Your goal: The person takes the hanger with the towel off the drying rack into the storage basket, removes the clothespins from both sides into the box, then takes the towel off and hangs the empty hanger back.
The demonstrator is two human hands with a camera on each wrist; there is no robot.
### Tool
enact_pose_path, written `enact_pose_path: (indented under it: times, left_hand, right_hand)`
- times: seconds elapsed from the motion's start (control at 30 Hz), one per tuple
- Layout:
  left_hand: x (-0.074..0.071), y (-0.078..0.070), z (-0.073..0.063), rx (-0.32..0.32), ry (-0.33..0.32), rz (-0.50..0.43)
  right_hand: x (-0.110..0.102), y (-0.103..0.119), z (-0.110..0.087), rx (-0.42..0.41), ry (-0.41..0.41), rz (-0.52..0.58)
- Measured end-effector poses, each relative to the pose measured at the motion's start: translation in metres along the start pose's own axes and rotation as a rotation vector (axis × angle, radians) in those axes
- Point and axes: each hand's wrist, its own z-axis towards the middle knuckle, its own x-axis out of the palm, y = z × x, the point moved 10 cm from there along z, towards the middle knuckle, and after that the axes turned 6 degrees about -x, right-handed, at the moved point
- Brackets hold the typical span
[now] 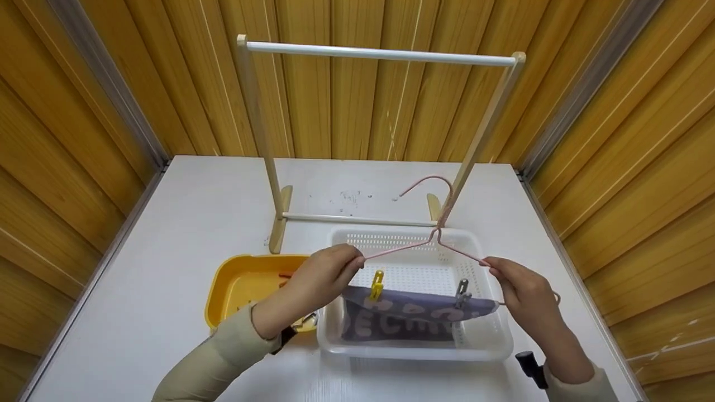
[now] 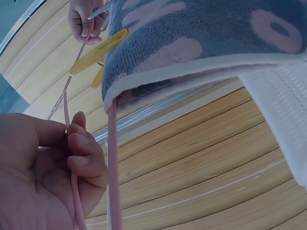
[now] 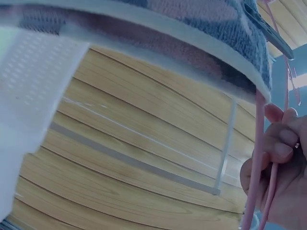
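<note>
A pink wire clothes hanger (image 1: 439,225) is held above the white basket, its hook upward near the rack's right post. My left hand (image 1: 321,279) pinches its left sloping arm, and my right hand (image 1: 525,290) pinches the right one. Folded over its bottom bar hangs a grey-blue towel (image 1: 402,321) with pale pink lettering. A yellow clothespin (image 1: 377,285) sits on the towel's left part and a grey clothespin (image 1: 462,291) on its right part. In the left wrist view, curled fingers (image 2: 86,158) close round the pink wire. The right wrist view shows fingers (image 3: 280,148) doing likewise.
Behind the hands stands a drying rack (image 1: 380,53) with wooden posts and white bars. The white perforated basket (image 1: 413,353) is below the towel. At the left, a yellow basin (image 1: 229,285) with small items is partly covered by the left arm. Wood-patterned walls enclose the white table (image 1: 184,223).
</note>
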Motion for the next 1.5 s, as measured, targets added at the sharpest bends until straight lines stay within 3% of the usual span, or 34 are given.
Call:
enact_pose_path:
  times: [0.3,0.7,0.9,1.1,1.27,1.5]
  left_hand:
    - [0.019,0.022,0.003,-0.055,0.073,-0.049]
    - [0.028,0.039,0.012,-0.070,0.116,-0.090]
    - [0.021,0.040,0.014,-0.018,0.051,-0.071]
    - [0.007,0.042,0.009,-0.030,-0.036,-0.097]
    - [0.004,0.041,0.004,-0.017,-0.045,-0.086]
    - [0.006,0.049,-0.002,-0.060,-0.037,-0.090]
  right_hand:
    - [0.038,-0.024,-0.010,0.163,0.173,0.036]
    - [0.073,-0.053,-0.016,0.360,0.383,0.119]
    - [0.090,-0.070,-0.023,0.461,0.504,0.170]
    - [0.100,-0.082,-0.022,0.469,0.539,0.189]
    - [0.112,-0.091,-0.022,0.477,0.598,0.213]
    - [0.129,-0.095,-0.026,0.487,0.678,0.260]
